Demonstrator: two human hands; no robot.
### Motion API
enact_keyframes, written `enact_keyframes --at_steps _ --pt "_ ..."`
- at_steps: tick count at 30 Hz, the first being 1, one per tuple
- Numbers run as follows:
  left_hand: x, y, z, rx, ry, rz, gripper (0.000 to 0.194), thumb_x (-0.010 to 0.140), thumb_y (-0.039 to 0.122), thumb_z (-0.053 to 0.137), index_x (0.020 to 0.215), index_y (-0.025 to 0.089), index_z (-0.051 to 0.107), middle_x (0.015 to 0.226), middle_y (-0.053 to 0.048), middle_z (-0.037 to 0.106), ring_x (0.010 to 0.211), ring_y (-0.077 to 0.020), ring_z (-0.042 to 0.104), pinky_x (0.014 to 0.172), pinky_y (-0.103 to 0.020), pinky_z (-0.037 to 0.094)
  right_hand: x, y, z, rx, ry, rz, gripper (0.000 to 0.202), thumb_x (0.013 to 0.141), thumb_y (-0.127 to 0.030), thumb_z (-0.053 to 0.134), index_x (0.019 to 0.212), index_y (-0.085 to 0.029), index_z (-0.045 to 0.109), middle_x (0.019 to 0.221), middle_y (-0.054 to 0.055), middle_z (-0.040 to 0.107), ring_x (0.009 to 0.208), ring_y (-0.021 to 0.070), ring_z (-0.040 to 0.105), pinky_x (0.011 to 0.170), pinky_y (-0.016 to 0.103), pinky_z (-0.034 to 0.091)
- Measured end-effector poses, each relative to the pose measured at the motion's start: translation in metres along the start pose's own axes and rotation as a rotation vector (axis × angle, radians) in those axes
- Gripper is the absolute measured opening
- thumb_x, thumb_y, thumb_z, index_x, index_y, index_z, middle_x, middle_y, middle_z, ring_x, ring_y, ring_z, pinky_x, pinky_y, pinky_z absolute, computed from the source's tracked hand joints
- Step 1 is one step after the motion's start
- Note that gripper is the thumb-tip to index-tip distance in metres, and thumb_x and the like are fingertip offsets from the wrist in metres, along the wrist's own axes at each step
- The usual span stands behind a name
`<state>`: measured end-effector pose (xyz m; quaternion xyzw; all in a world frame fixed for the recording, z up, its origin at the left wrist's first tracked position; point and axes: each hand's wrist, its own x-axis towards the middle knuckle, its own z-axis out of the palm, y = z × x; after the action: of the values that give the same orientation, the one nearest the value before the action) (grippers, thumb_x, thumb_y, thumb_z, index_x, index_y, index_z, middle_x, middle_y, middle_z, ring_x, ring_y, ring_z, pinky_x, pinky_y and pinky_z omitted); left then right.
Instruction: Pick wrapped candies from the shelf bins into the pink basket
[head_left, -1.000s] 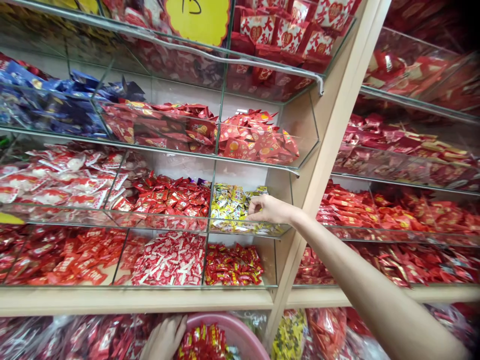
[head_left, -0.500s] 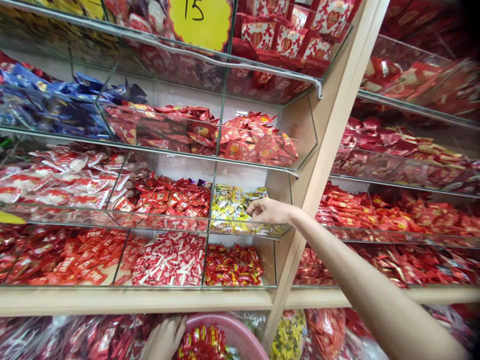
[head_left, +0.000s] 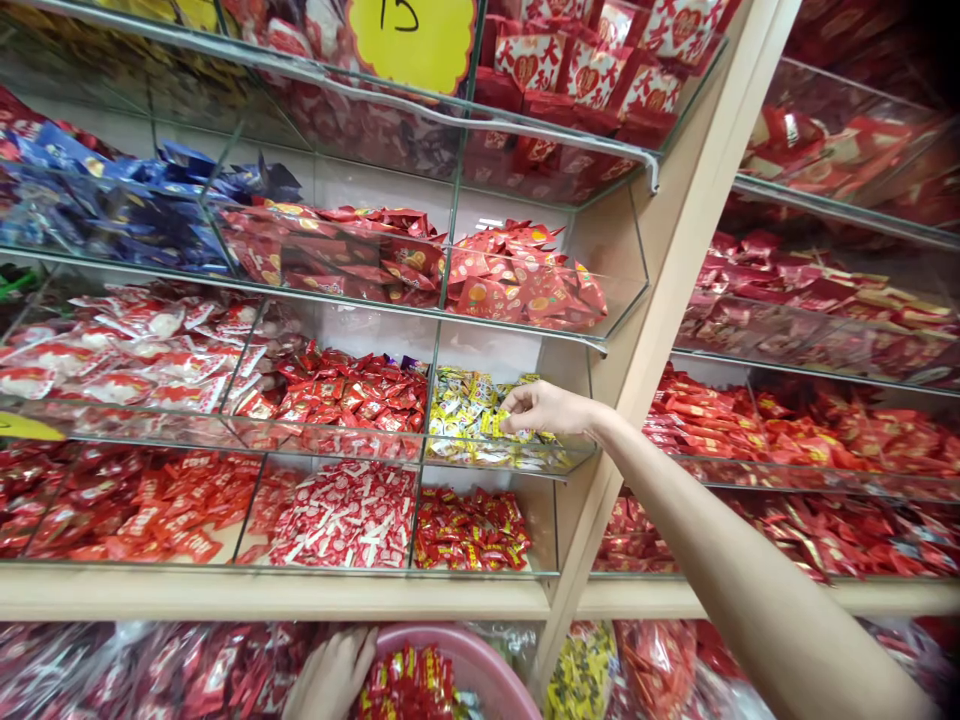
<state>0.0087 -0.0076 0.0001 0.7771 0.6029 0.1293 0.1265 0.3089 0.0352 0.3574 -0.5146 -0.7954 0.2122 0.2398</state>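
Both the right hand [head_left: 547, 408] and left hand [head_left: 330, 678] are bare, with no sleeve, ring or watch showing.

This is a sweet shop: tiers of clear glass shelf bins [head_left: 525, 330] in a pale wooden rack [head_left: 660, 300] brim with loose wrapped candies, red foil packets [head_left: 352, 390], yellow wrapped sweets [head_left: 465, 410], blue wrapped sweets [head_left: 112, 210]. A yellow scalloped price tag [head_left: 412, 40] marked 15 hangs on the top bin.

Blue sweets [head_left: 112, 205] fill an upper glass bin, red-and-white sweets [head_left: 341, 515] a lower one, under a yellow tag [head_left: 412, 40] marked 15.
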Motion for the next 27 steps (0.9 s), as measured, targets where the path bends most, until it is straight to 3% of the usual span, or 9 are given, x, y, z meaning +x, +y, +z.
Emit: enact_keyframes --at_steps 4,11,17,21,24,27 --pt "0.000 0.001 -0.001 -0.004 0.008 0.010 0.040 0.090 0.030 0.025 0.109 0.022 0.059 0.103 -0.005 0.065 0.100 -0.0228 0.058 0.084 -0.034 0.042 0.008 0.011 0.002 -0.120 0.165 -0.069 0.035 0.059 -0.041 0.065 0.080 -0.014 0.060 0.066 -0.001 0.054 0.059 0.0104 0.045 0.056 0.024 0.036" --pt "0.000 0.000 -0.001 -0.015 0.003 0.008 0.040 0.090 0.030 0.025 0.110 0.022 0.059 0.105 -0.005 0.065 0.101 -0.0228 0.058 0.084 -0.034 0.042 0.014 0.025 0.014 -0.219 0.102 -0.119 0.042 0.061 -0.048 0.064 0.083 -0.012 0.061 0.066 -0.002 0.051 0.061 0.0111 0.043 0.056 0.023 0.035" --pt "0.001 -0.004 0.003 -0.016 0.010 0.006 0.039 0.090 0.030 0.027 0.110 0.023 0.059 0.107 -0.005 0.064 0.101 -0.0211 0.057 0.086 -0.031 0.040 0.012 0.014 0.013 -0.331 0.065 -0.137 0.052 0.066 -0.032 0.065 0.115 -0.015 0.056 0.085 0.003 0.056 0.071 0.0136 0.047 0.066 0.024 0.038" --pt "0.000 -0.004 0.004 -0.013 0.031 0.030 0.039 0.091 0.032 0.026 0.109 0.022 0.059 0.104 -0.006 0.065 0.098 -0.0208 0.059 0.085 -0.031 0.041 0.012 0.014 0.015 -0.344 0.079 -0.133 0.052 0.068 -0.030 0.062 0.116 -0.012 0.055 0.082 0.003 0.056 0.070 0.0139 0.046 0.065 0.025 0.038" --pt "-0.001 -0.002 0.001 0.002 0.054 0.024 0.040 0.091 0.034 0.025 0.105 0.021 0.061 0.098 -0.007 0.066 0.096 -0.0206 0.060 0.083 -0.029 0.042 0.008 0.015 0.011 -0.276 0.156 -0.176 0.047 0.069 -0.034 0.062 0.109 -0.011 0.058 0.082 0.003 0.057 0.071 0.0145 0.048 0.067 0.026 0.040" --pt "-0.001 0.002 -0.003 0.015 0.046 0.018 0.042 0.092 0.037 0.024 0.100 0.021 0.062 0.095 -0.007 0.067 0.095 -0.0208 0.061 0.079 -0.027 0.043 -0.005 0.007 0.001 -0.197 0.335 -0.215 0.047 0.069 -0.040 0.062 0.107 -0.012 0.058 0.084 0.004 0.057 0.072 0.0148 0.048 0.068 0.028 0.041"
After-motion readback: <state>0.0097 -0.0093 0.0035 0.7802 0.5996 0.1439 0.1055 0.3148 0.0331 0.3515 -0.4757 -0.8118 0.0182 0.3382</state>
